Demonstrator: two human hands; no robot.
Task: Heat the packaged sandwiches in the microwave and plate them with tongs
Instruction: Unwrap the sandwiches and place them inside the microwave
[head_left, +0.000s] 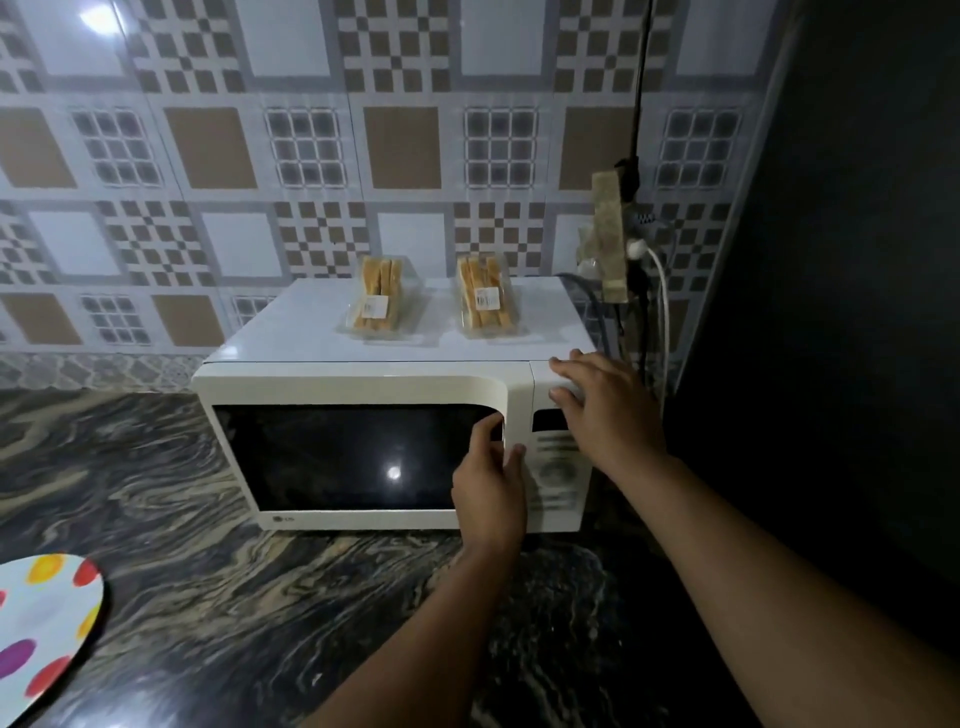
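A person stands at a dark marbled table (208, 597) with both hands on a white microwave (363, 384), its door shut. The left hand (491, 493) curls its fingers (488, 428) into the recessed handle at the door's right edge, a narrow grip closed on the door itself. The right hand (602, 405) lies flat and spread against the top right corner of the control panel, holding nothing, apparently bracing the oven so it does not slide when the door is pulled.

Two packaged sandwiches sit on top of the microwave, well apart from each other: the left pack (378, 301) and the right pack (485, 299), each a clear plastic wedge carrying a white label. They look light, and the thin shells are likely to flex and slip, so each is best lifted by its long sides rather than squeezed at the middle, where the soft bread inside would crush.

One plate (47, 629), white with coloured dots, waits at the near left edge of the table. No tongs are in view. One power strip (610, 244) hangs on the tiled wall to the right of the oven.
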